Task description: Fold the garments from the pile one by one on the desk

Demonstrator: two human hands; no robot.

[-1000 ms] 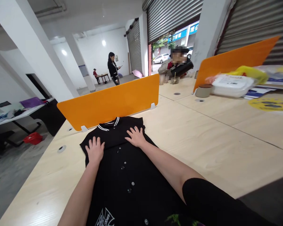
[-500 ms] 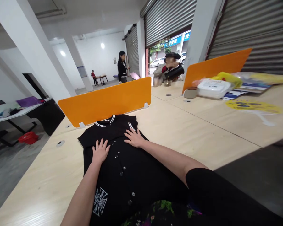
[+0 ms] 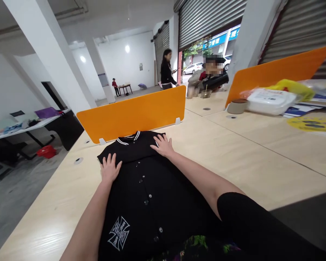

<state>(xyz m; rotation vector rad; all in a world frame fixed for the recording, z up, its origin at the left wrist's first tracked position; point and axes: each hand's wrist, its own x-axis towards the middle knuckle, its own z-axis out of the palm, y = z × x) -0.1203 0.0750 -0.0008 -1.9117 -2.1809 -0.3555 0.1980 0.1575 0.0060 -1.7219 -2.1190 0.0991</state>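
Note:
A black short-sleeved shirt (image 3: 130,188) lies spread on the light wooden table (image 3: 206,148), its striped collar pointing away from me. Snap buttons run down its open-looking front placket, and a white cross-shaped print (image 3: 119,233) shows at the lower left. My left hand (image 3: 110,168) lies flat on the cloth near the left sleeve, fingers spread. On the other side, my right hand (image 3: 163,145) rests with fingers apart on the right sleeve and shoulder, covering part of the white-striped cuff. Neither hand grips the fabric.
An orange divider (image 3: 133,116) stands just beyond the collar. To the right are a second orange divider (image 3: 277,76), a tape roll (image 3: 237,106), a white plastic box (image 3: 271,100) and a yellow fan (image 3: 312,124). A person (image 3: 167,69) stands beyond the table; another leans at its far end.
My left hand has slid outward to the left edge of the shirt. My right hand has moved up and outward onto the sleeve. The view has turned slightly left.

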